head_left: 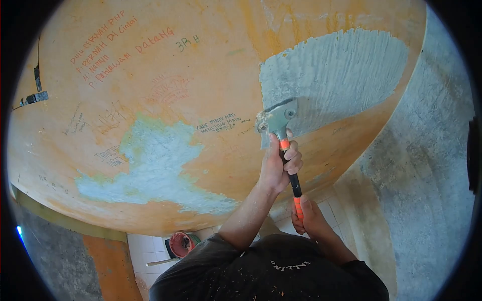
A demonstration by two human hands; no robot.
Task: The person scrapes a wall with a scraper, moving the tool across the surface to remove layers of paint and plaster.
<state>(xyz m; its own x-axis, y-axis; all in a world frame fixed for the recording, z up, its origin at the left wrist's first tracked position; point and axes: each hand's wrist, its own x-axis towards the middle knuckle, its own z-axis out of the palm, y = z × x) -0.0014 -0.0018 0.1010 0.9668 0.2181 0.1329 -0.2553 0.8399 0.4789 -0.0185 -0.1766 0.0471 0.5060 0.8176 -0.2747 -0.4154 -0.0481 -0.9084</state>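
Observation:
A long-handled scraper with a wide grey head lies against the orange wall, at the lower left edge of a scraped grey patch. Wrapped around the upper handle, just below the head, is my left hand. My right hand closes on the orange lower end of the same handle. The blade edge is partly hidden by the head. Left of the hands, a second pale, bare patch shows on the wall, with handwriting around it.
Below the wall, a red bucket stands on the white tiled floor, with a pale stick beside it. A rough grey wall rises on the right. Dark tape marks the far left.

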